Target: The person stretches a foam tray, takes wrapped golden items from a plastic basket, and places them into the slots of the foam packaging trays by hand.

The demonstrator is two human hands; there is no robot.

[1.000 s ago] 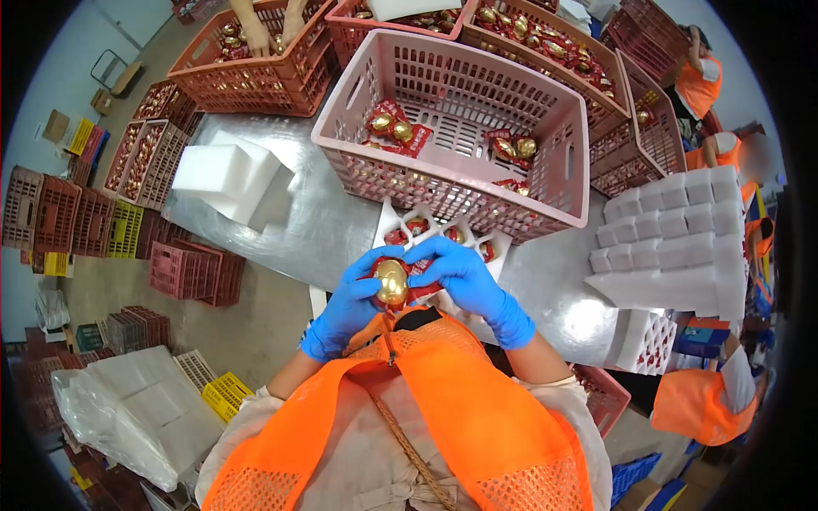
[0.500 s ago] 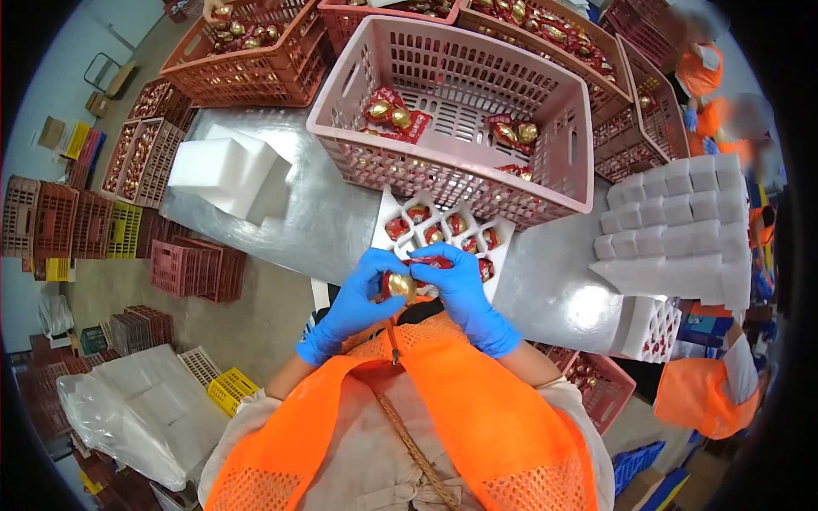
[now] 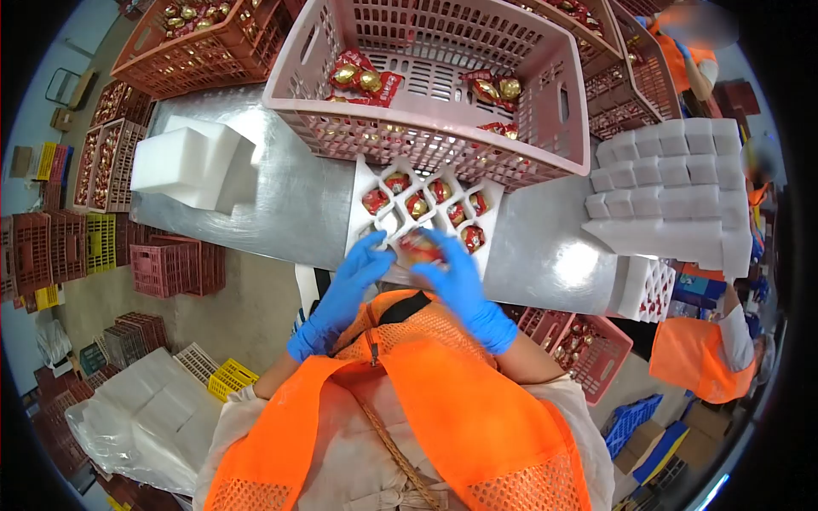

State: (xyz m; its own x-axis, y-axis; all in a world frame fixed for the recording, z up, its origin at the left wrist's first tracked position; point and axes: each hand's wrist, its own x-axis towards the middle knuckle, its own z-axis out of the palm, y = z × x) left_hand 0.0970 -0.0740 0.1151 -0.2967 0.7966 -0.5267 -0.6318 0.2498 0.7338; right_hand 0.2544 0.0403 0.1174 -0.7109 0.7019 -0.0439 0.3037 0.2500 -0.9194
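A white foam tray (image 3: 362,183) with diamond-shaped pockets lies before me, with red-and-gold wrapped balls (image 3: 417,204) in several pockets. In a blue glove, my right hand (image 3: 464,285) grips another red-and-gold wrapped ball (image 3: 420,247) over the near part of the tray; motion blurs it. My left hand (image 3: 351,277), also gloved in blue, is at the tray's near left corner, fingers apart and nothing in them. Directly behind the tray stands a pink plastic crate (image 3: 409,121) holding a few wrapped balls (image 3: 358,78) in red film.
White foam blocks (image 3: 183,162) lie on the metal table (image 3: 281,213) at left. Stacked foam trays (image 3: 669,183) stand at right, near a filled tray (image 3: 652,289). An orange crate (image 3: 204,55) of wrapped balls is at far left. Co-workers in orange vests (image 3: 703,358) are at right.
The wrapped ball has gone from between both hands at my chest to over the tray in my right hand. My left hand has let go. The view has shifted, so the crate appears higher.
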